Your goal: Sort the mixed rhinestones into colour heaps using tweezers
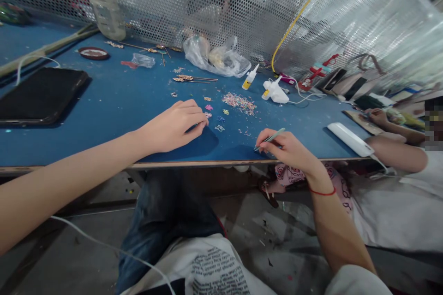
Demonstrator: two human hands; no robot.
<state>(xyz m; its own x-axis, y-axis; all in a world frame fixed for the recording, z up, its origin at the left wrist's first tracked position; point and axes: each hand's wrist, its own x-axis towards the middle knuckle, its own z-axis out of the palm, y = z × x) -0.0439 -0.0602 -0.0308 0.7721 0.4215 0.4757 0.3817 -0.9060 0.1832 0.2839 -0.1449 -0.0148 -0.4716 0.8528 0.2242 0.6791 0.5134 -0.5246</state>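
On the blue bench top [104,115], the right hand's grip [265,142] pinches slim tweezers [273,136] near small coloured pieces [239,103].

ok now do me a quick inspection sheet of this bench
surface: blue bench, specks scattered across it
job's things: pile of small coloured pieces, metal pins
clutter: plastic bag, glue bottle, black tablet
hands: right hand holds tweezers; left hand beside loose pieces
cables: white cable, yellow cable
surroundings: perforated screen, co-worker's arm at right
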